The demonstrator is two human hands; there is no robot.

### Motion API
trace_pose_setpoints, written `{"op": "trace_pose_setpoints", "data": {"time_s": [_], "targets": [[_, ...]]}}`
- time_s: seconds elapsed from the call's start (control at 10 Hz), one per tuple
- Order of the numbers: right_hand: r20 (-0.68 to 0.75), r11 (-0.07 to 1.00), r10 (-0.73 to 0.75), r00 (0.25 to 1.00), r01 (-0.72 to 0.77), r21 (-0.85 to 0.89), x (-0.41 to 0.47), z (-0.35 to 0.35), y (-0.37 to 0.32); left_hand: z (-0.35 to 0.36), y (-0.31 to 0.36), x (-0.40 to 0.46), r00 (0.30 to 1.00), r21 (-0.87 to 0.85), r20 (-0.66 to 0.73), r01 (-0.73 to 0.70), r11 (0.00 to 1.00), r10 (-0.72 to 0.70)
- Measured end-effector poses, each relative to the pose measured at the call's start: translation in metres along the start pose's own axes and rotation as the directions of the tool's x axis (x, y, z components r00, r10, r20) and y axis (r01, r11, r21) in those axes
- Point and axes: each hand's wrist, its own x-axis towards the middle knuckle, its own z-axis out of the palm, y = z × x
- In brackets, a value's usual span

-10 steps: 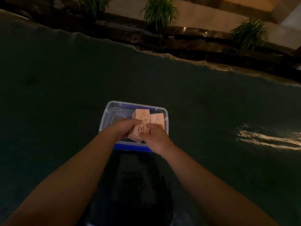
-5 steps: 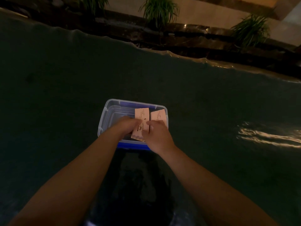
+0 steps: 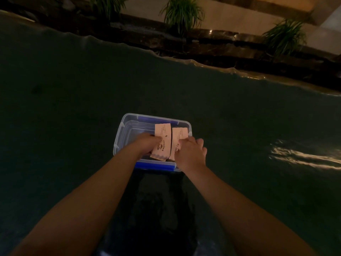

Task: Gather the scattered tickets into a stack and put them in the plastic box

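Observation:
A clear plastic box (image 3: 121,130) with blue latches stands on the dark table in front of me. Inside it lie two stacks of pale pink tickets side by side. My left hand (image 3: 147,143) grips the left ticket stack (image 3: 163,140) at its near left edge, its lower end tilted up over the box's near rim. My right hand (image 3: 191,152) rests with its fingers on the right ticket stack (image 3: 180,134), covering the near half of it. Both hands are inside the right half of the box.
The dark green cloth-covered table (image 3: 73,98) stretches all around the box. Its far edge (image 3: 193,61) runs along a dark stone ledge with potted plants (image 3: 181,13). A streak of reflected light (image 3: 302,156) lies on the right.
The left ticket stack has come down lower into the box. My right hand has shifted a little to the right, so the two stacks now lie apart side by side.

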Motion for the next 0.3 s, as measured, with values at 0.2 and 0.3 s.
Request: {"op": "trace_pose_setpoints", "data": {"time_s": [0.2, 0.3], "targets": [[0.053, 0.985, -0.006, 0.999, -0.003, 0.172, 0.000, -0.006, 0.005, -0.003, -0.002, 0.002, 1.000, 0.023, 0.022, -0.013, 1.000, 0.012], [0.085, 0.937, -0.025, 0.996, -0.007, 0.349, -0.015, -0.025, 0.011, -0.002, 0.000, -0.007, 0.997, 0.130, -0.013, -0.072, 0.989, 0.075]]}}
